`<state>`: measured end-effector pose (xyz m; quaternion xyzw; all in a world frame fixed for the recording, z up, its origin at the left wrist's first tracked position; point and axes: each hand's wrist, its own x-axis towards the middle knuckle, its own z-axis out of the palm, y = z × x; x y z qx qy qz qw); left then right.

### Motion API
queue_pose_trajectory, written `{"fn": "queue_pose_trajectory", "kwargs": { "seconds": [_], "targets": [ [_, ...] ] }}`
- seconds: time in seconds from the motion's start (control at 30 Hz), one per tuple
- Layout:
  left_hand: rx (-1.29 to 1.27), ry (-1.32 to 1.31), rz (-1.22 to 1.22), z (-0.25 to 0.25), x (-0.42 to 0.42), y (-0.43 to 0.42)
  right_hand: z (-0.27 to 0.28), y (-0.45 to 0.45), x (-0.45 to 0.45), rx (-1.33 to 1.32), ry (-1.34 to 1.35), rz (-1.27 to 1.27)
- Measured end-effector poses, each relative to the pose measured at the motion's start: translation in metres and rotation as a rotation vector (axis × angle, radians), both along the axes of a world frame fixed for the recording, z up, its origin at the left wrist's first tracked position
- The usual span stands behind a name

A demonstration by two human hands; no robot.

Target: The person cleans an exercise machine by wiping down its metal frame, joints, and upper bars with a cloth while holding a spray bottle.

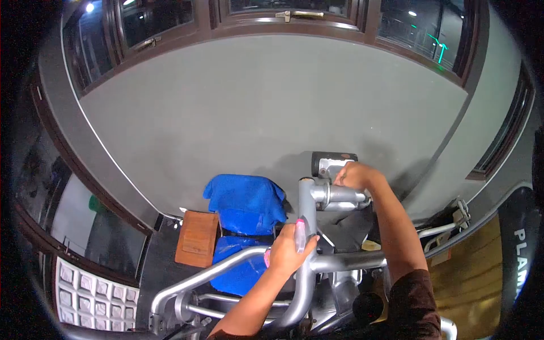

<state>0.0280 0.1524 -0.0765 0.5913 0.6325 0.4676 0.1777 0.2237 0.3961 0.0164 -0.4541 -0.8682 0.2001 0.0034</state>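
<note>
My left hand point(288, 253) is closed around a clear bottle with pink parts point(300, 238), beside the grey upright tube point(306, 209) of a silver metal frame. Part of the bottle is hidden by the fingers. Farther up, my right hand point(357, 175) is at the silver cylindrical joint point(343, 195) on top of the frame. Its fingers are curled down, and whatever they hold is hidden. Just behind that hand is a black-and-silver end piece point(334, 161). A thick silver crossbar point(348, 261) runs below the joint.
A blue chair point(235, 263) with a blue towel point(246, 195) over its back stands at the left, next to a brown wooden box point(195, 238). Curved silver tubing point(198, 277) crosses the lower left. A grey wall point(272, 107) with windows rises ahead.
</note>
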Motion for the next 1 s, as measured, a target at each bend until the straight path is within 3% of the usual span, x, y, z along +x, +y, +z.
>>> {"fn": "queue_pose_trajectory", "kwargs": {
  "seconds": [0.07,0.2,0.3,0.4,0.7,0.9,1.0],
  "targets": [
    [-0.012,0.013,0.001,0.003,0.000,0.000,-0.007,0.009,-0.005,0.033,-0.087,-0.018],
    [-0.053,0.015,-0.009,0.003,0.000,-0.001,-0.083,0.066,0.003,0.320,-0.065,-0.028],
    [-0.001,0.030,0.010,0.003,0.001,0.000,-0.047,0.024,-0.022,0.357,-0.067,-0.297],
    [0.021,0.023,0.014,0.002,0.000,0.001,-0.061,0.043,-0.028,0.429,-0.002,-0.595],
    [0.000,0.034,0.015,0.003,0.001,0.001,-0.069,0.064,0.019,0.311,0.041,-0.130],
    [0.000,-0.011,0.008,0.001,-0.001,0.002,-0.011,0.024,0.012,0.152,-0.172,-0.071],
    [-0.003,-0.038,0.005,-0.005,0.000,0.002,-0.009,0.022,0.005,0.167,-0.238,-0.123]
  ]
}}
